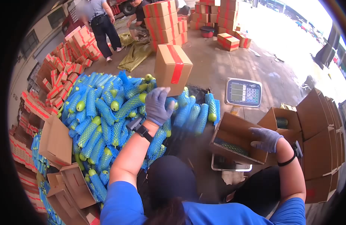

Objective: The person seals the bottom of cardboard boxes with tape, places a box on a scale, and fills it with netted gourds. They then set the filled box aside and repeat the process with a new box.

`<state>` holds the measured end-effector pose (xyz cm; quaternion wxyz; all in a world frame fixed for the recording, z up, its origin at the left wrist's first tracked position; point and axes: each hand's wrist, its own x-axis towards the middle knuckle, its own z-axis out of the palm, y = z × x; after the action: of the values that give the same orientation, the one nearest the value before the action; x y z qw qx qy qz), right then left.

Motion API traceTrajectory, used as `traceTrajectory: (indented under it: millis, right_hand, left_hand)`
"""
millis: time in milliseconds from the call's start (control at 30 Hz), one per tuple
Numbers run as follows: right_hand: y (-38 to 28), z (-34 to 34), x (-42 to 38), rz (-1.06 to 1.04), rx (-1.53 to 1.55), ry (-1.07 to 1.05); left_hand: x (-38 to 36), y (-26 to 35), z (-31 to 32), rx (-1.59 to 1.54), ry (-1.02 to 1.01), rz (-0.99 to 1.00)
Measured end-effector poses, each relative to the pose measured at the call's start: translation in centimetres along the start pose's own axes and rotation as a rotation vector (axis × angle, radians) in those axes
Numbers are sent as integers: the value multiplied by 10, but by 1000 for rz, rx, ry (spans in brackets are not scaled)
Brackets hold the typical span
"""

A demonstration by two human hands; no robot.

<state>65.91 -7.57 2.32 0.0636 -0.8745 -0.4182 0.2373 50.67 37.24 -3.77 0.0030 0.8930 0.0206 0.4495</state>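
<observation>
My left hand [158, 107], in a grey glove, is raised over a large heap of long green gourds [105, 108] in blue net sleeves. Its fingers and thumb are apart, with sleeved gourds just beyond them. My right hand [266, 139], also gloved, grips the right-hand rim of an open cardboard carton [233, 127]. This carton sits tilted on the platform of a scale [218, 165]; at least one netted gourd [231, 146] lies inside. Behind it stands the scale's display [243, 92] with its keypad.
A taped carton [173, 69] stands beyond the heap. Open cartons [317, 138] crowd the right side, and others [69, 183] lie lower left. Taped boxes [161, 22] are stacked at the back near people, including one standing person [101, 22].
</observation>
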Motion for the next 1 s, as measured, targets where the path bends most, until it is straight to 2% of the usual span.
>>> traceTrajectory:
  millis: [33, 100, 133, 167, 200, 233, 300, 367, 400, 433, 533, 567, 633, 767, 833, 1000]
  right_hand:
    - [5, -1, 5, 27, 12, 8]
    - [12, 7, 5, -9, 88, -148]
    - [17, 14, 1, 32, 94, -148]
    - [21, 17, 2, -27, 27, -97]
    - [23, 19, 4, -92, -38, -51]
    - [23, 18, 1, -66, -29, -53]
    - [21, 11, -9, 25, -61, -130]
    - [21, 5, -17, 37, -72, -150]
    - [23, 4, -19, 54, -71, -187]
    - [28, 3, -17, 67, -72, -226]
    - [49, 6, -11, 161, -26, -283]
    - [59, 8, -9, 175, -21, -301]
    - [72, 14, -9, 162, 47, -204]
    - [80, 8, -9, 113, 78, -175]
    - [82, 3, -8, 135, 101, -179]
    - [90, -1, -9, 197, 212, -181]
  left_hand:
    - [39, 5, -4, 103, 20, 86]
    - [91, -15, 36, 150, -69, 9]
    - [114, -34, 72, 168, -109, -42]
    - [125, -64, 120, 140, -282, -131]
    - [130, -63, 146, 246, -374, -274]
    - [133, -53, 157, 311, -529, -355]
    - [122, -64, 217, 250, -799, -404]
    - [109, -56, 270, 25, -889, -716]
    - [99, -49, 293, -125, -856, -808]
    - [75, -52, 330, -201, -776, -755]
    - [45, -6, 370, -272, -448, -664]
    - [42, -1, 385, -286, -466, -671]
    - [34, 4, 411, -278, -614, -467]
    - [52, -11, 466, -277, -697, -444]
    - [71, -16, 486, -240, -807, -397]
    - [136, 9, 512, -215, -735, -212]
